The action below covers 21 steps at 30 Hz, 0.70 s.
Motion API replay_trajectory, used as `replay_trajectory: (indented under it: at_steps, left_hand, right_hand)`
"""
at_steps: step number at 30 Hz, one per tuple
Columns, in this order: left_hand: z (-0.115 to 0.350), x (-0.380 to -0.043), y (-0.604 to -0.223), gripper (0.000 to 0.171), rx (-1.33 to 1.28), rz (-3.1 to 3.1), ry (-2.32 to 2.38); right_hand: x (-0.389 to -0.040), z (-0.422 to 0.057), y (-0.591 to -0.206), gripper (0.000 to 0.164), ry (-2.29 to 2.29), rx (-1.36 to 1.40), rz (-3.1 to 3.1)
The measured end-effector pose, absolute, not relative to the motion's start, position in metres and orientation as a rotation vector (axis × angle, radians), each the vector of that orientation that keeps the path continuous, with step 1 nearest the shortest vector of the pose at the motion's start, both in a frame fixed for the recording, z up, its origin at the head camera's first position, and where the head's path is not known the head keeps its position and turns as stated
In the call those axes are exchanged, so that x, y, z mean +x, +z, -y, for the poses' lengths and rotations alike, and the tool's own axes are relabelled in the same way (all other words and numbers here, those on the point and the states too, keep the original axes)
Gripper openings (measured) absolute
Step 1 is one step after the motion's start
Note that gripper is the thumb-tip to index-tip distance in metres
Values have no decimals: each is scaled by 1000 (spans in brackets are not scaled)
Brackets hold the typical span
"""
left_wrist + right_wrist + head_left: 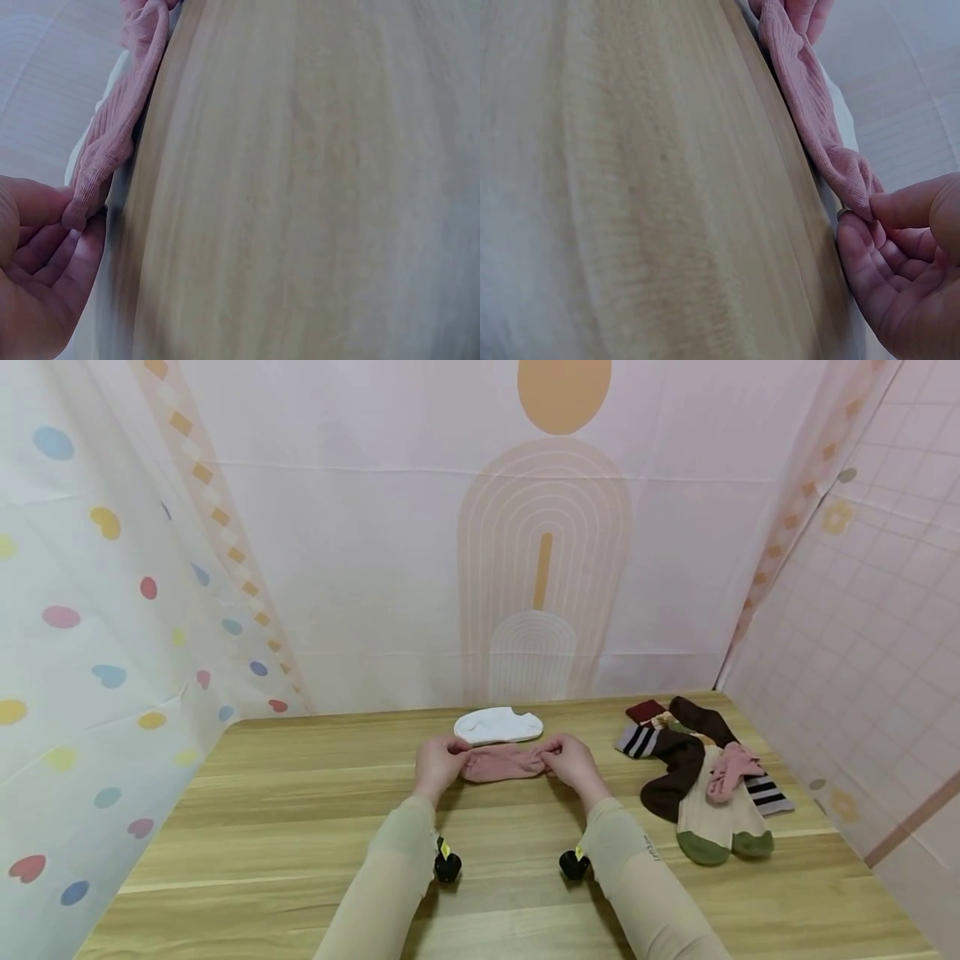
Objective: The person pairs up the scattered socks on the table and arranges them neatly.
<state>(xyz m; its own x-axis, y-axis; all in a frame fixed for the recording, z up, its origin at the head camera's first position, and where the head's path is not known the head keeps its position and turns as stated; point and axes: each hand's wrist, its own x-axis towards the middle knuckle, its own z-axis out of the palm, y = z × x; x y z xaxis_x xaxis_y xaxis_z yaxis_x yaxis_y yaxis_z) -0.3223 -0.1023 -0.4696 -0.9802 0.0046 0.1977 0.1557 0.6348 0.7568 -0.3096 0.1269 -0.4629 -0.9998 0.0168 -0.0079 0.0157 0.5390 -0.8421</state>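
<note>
A pink ribbed sock (504,763) is stretched sideways between both hands, low over the wooden table. My left hand (440,767) pinches its left end between thumb and fingers, as the left wrist view also shows with the pink sock (112,135). At the other end my right hand (573,765) pinches the fabric; in the right wrist view the thumb and a fingertip meet on the sock's (806,90) tip. Just behind it a white low-cut sock (498,725) lies flat, its near edge close to the pink one.
On the table's right side lies a loose pile: dark brown socks (667,785) with striped cuffs, cream socks (705,806) with green toes, and another pink sock (731,772) on top. Patterned cloth (375,568) hangs behind the wooden table (300,827) and at both sides.
</note>
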Motion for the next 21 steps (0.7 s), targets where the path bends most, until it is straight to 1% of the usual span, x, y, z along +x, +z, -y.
replay_trajectory:
  at_steps: [7,15,19,21]
  left_hand:
    - [106,-320,-469,5,-154,2679,-1229]
    - [109,-319,-468,5,-136,2716,-1240]
    - [113,-313,-466,4,-188,2648,-1239]
    - [115,-310,-465,7,-214,2609,-1238]
  right_hand:
    - [-311,-127,-464,8,1476,-49,2774]
    - [-311,-130,-468,7,1330,26,2798]
    - [-310,-132,-468,11,1317,-4,2828]
    - [-308,-135,-467,15,1326,-10,2835]
